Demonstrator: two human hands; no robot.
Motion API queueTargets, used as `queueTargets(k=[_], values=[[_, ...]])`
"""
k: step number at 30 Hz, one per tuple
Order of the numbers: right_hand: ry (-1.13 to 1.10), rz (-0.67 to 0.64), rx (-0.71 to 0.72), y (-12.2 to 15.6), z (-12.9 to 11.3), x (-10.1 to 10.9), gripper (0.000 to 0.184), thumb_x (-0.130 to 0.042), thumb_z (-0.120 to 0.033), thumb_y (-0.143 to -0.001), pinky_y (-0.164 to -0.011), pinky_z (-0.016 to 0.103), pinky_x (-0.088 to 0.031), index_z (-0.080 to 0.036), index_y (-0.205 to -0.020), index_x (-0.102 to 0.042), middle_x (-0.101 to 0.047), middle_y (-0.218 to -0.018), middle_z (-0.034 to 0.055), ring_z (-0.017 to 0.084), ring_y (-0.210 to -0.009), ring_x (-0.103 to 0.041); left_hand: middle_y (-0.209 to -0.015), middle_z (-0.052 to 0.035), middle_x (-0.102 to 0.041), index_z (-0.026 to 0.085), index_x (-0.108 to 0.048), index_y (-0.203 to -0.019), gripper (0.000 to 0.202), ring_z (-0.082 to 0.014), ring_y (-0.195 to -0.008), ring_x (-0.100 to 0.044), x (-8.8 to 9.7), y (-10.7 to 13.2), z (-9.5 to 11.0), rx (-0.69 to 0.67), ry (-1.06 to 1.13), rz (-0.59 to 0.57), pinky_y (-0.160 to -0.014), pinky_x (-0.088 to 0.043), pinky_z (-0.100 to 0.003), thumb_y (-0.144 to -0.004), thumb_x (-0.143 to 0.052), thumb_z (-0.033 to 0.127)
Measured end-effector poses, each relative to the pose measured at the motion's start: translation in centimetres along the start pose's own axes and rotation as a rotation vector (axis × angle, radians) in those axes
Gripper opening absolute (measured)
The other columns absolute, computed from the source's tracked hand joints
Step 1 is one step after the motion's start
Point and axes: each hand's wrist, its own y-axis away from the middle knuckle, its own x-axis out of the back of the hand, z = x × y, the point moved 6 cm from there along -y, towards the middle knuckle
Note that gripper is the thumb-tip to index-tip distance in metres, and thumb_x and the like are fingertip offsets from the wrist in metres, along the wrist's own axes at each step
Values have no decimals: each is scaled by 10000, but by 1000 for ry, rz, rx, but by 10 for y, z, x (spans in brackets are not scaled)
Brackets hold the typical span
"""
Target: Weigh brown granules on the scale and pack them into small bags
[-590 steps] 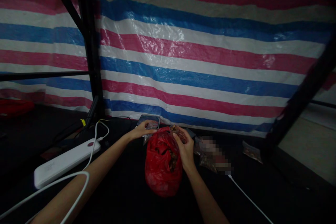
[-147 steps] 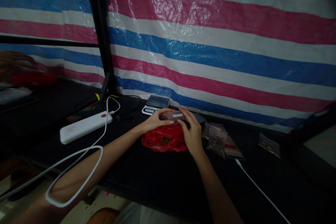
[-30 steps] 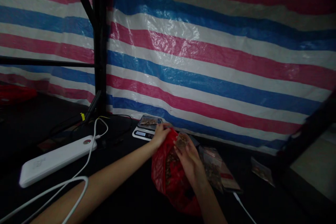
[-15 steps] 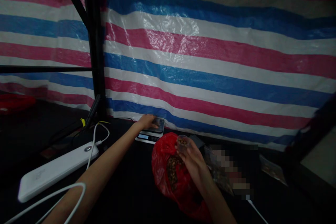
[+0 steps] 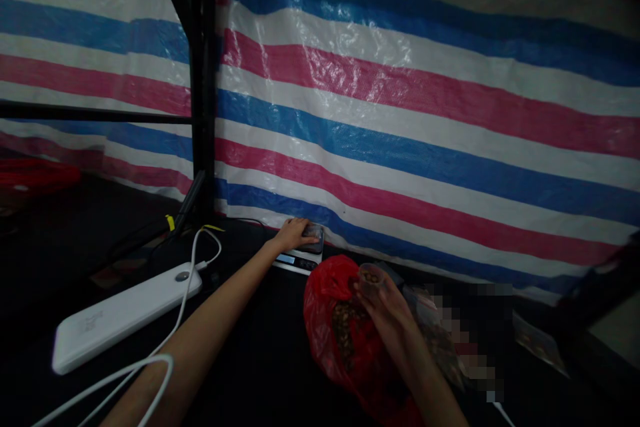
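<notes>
My left hand (image 5: 294, 235) lies over the dark platform of a small kitchen scale (image 5: 299, 261) at the foot of the striped sheet. Its fingers stretch out across the platform, and I make out nothing held in them. My right hand (image 5: 387, 300) is closed around a small clear plastic cup (image 5: 371, 278) with some brown nut-like pieces in it. The cup is above the right side of an open red plastic bag (image 5: 319, 320). More brown pieces (image 5: 344, 333) lie inside the bag; the right hand and forearm hide part of it.
A white power bank (image 5: 125, 317) with a looping white cable (image 5: 186, 293) is at the left. Clear packets (image 5: 435, 333) lie right of my right forearm, near a blurred patch. Another packet (image 5: 539, 343) is farther right. A black post (image 5: 203, 80) stands behind.
The whole view has shifted, so things appear slightly farther right. My left hand has its fingers farther across the scale's platform. The cup stays in my right hand over the bag.
</notes>
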Motion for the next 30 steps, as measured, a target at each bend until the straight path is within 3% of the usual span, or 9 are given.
queueTargets(k=[6,12,15,20,25,30], values=[[23,-17,22,1,-2,-3,385,-680,-340,-632,-960,453,-331,-258,-999,-598,-613,-1063,60,244,-984,-564,-1056,-111,-558,177,-525,-1042,491,-268,-1008,-469,1,1,2,-8,42,9,-896,-266,-367,-696,-549,524],[8,3,38,3,-9,-3,434,-678,-329,-641,-952,432,-351,-253,-1059,-589,-612,-1089,62,244,-990,-567,-1106,-100,-529,201,-456,-1160,532,-253,-1047,-455,1,2,8,-67,-116,27,-910,-272,-388,-735,-512,516],[38,43,81,2,-16,4,402,-648,-332,-675,-942,414,-363,-266,-1066,-584,-612,-1092,54,229,-996,-567,-1112,-92,-521,218,-388,-1230,574,-238,-1046,-464,1,4,17,-145,-222,82,-917,-279,-376,-744,-517,496],[219,220,218,-2,-37,28,427,-646,-344,-670,-918,389,-396,-248,-1077,-560,-601,-1113,52,223,-1023,-553,-989,-93,-582,164,-513,-1107,367,-216,-938,-532,2,2,24,-153,-294,145,-823,-363,-310,-838,-416,393],[489,465,391,-2,-56,56,496,-679,-341,-614,-865,370,-430,-211,-1067,-527,-596,-1096,83,218,-973,-572,-1034,-87,-597,163,-484,-1151,365,-194,-975,-538,16,2,29,-76,-148,287,-831,-379,-290,-897,-283,331],[747,437,342,-10,-43,61,523,-643,-372,-629,-706,341,-492,-200,-1108,-521,-607,-1058,97,222,-854,-603,-1004,-74,-619,169,-568,-1015,387,-182,-946,-554,30,-1,28,0,143,367,-825,-389,-287,-903,-233,327]])
